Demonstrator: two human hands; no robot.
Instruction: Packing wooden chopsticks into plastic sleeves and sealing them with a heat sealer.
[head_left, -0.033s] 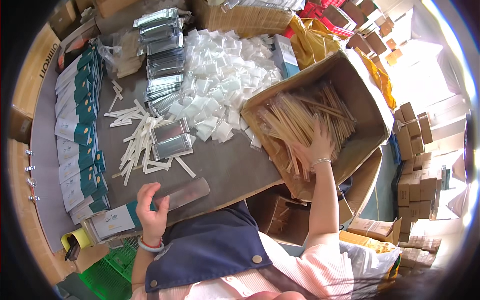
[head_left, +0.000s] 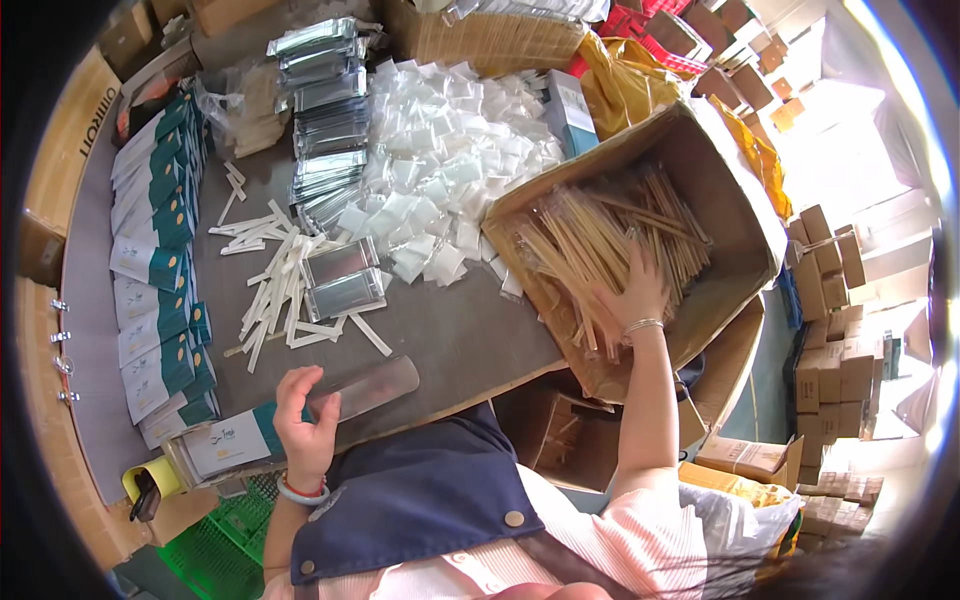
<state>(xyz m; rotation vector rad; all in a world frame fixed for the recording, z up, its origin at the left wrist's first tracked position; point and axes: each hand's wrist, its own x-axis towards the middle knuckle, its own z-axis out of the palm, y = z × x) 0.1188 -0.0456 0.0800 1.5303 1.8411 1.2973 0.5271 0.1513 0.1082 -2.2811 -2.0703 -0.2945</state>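
Note:
My right hand reaches into a brown cardboard box on the right and lies on a heap of thin wooden sticks, many in clear wrappers. Its fingers are stretched over the sticks. Near the table's front edge, my left hand is raised with fingers loosely bent and the thumb apart. Just right of it is a translucent strip with a rounded end; the end by the hand is hidden. A white and teal packet lies left of that hand.
White and teal packets stand in a row at the left. Beyond my hands lie white paper strips, silvery flat packs, stacked silvery packs and a heap of small white sachets. A green basket sits below.

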